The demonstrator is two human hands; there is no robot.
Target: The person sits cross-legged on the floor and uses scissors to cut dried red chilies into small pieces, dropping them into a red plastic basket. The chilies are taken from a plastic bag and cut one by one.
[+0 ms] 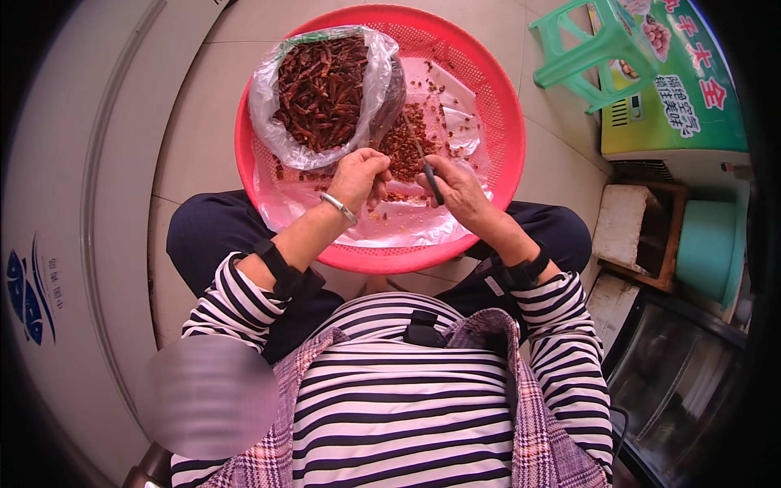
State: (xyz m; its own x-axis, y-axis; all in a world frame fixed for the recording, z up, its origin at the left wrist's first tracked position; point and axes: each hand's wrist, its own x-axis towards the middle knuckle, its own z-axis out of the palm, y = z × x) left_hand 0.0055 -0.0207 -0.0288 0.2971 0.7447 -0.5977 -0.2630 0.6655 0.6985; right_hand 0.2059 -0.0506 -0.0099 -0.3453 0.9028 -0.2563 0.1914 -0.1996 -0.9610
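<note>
My right hand [454,186] is closed on a black-handled cutting tool [432,182] with a thin metal blade pointing up and away; whether it is a knife or scissors is unclear. Beside it, my left hand [364,177], with a metal bangle at the wrist, has thumb and fingers drawn together; anything between them is too small to tell. Both are over a red perforated plastic basket [501,122] lined with clear plastic sheeting [421,235]. Small cut pieces of dried chili [415,131] lie heaped on the sheeting. At the basket's upper left stands an open plastic bag [262,125] full of whole dried red chilies [323,91].
The basket is between my knees, above a tiled floor [201,122]. At upper right, a green plastic stool [601,52] stands near a printed green appliance [671,122]. A box [622,226], a teal tub [705,250] and a glass-topped case [665,378] are at right; a large pale appliance [67,183] is at left.
</note>
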